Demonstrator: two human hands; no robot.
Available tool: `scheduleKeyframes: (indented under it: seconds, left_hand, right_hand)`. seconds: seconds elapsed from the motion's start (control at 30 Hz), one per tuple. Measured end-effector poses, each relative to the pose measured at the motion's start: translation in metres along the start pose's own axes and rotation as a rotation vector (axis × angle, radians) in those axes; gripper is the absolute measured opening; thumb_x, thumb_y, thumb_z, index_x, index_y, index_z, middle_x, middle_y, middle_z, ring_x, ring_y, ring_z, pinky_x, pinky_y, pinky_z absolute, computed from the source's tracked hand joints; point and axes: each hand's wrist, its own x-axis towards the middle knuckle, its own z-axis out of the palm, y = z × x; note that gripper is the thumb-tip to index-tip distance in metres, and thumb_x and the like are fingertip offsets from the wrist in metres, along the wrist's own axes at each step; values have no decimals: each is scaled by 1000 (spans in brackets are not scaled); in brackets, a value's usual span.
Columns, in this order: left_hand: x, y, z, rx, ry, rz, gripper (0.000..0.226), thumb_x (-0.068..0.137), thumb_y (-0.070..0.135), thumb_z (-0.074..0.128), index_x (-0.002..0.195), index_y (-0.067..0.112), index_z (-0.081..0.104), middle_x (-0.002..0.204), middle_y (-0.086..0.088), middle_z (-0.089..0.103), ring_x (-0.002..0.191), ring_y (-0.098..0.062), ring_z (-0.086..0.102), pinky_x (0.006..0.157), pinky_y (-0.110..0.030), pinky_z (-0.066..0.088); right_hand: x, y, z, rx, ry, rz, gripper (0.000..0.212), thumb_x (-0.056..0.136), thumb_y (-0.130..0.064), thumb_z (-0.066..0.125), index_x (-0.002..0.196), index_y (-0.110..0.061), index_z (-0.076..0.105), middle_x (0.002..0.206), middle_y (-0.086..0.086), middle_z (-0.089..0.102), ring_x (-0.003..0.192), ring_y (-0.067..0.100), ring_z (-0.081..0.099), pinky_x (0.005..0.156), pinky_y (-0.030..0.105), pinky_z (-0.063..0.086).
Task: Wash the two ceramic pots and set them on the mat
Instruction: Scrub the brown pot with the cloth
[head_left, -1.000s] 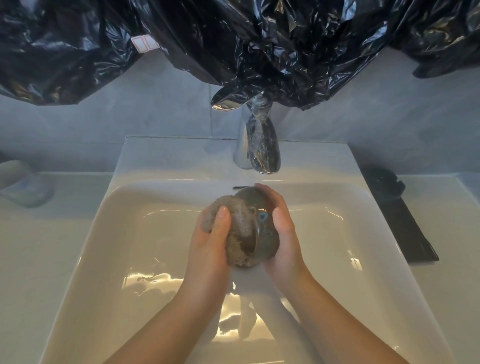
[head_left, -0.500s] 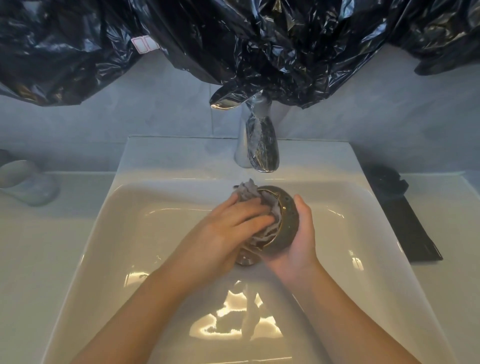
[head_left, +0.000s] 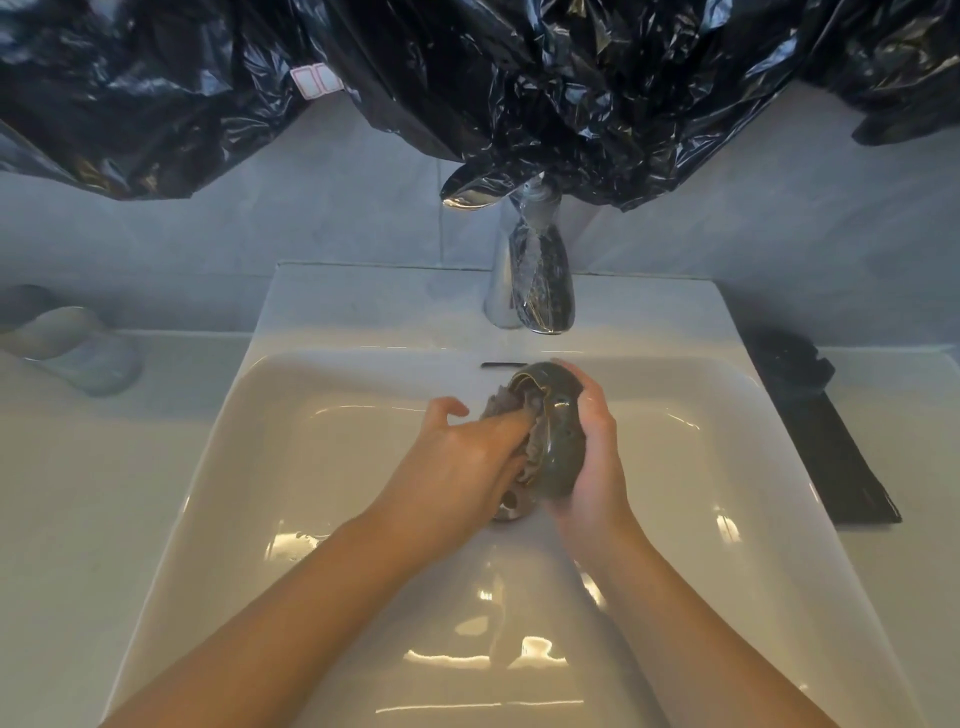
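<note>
A dark grey-green ceramic pot (head_left: 558, 441) is held on its side over the white sink (head_left: 249, 467), its mouth turned left. My right hand (head_left: 597, 452) cups its outer wall. My left hand (head_left: 462, 467) pushes a grey cloth (head_left: 511, 410) into the pot's mouth, fingers partly inside. A dark mat (head_left: 826, 436) lies on the counter to the right of the sink. A second pot does not show.
The chrome tap (head_left: 535, 280) stands behind the pot, no water stream visible. Black plastic sheeting (head_left: 519, 78) hangs along the wall above. A pale soap dish (head_left: 78, 348) sits on the left counter. The drain (head_left: 511, 506) peeks out under my left hand.
A second ago the cloth wrapped the pot's outside. My left hand has since pushed it into the mouth, and the pot has tipped more onto its side in my right hand.
</note>
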Motion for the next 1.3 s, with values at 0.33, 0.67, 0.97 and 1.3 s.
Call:
scheduleKeyframes:
  seconds: [0.33, 0.67, 0.97, 1.3]
  left_hand:
    - [-3, 10, -13, -424, 26, -157, 33, 91, 31, 59, 122, 33, 47, 104, 27, 52, 110, 10, 34, 89, -26, 30]
    - [8, -20, -28, 119, 13, 466, 37, 101, 23, 33, 110, 22, 68, 123, 0, 64, 98, -22, 61, 85, -36, 37]
    - [11, -14, -15, 396, 306, 267, 11, 90, 11, 59, 91, 16, 69, 80, -3, 60, 75, -25, 51, 67, -37, 30]
    - [21, 13, -11, -39, -175, -451, 36, 92, 36, 47, 60, 19, 51, 64, 0, 45, 62, -26, 47, 58, -31, 35]
  right_hand:
    - [-2, -3, -2, 110, 22, 43, 67, 81, -50, 54, 132, -6, 54, 94, 3, 73, 85, 16, 70, 66, 26, 56]
    - [-5, -6, 3, 331, -112, 357, 60, 78, -58, 44, 93, -11, 78, 95, 12, 73, 86, 26, 71, 72, 37, 56]
    - [-7, 0, 6, 324, -122, 335, 53, 74, -54, 51, 99, -14, 76, 102, 13, 70, 98, 28, 64, 91, 46, 45]
    - [-4, 5, 0, -76, -36, -73, 57, 76, -51, 60, 123, -17, 59, 107, 5, 67, 94, 18, 66, 72, 29, 56]
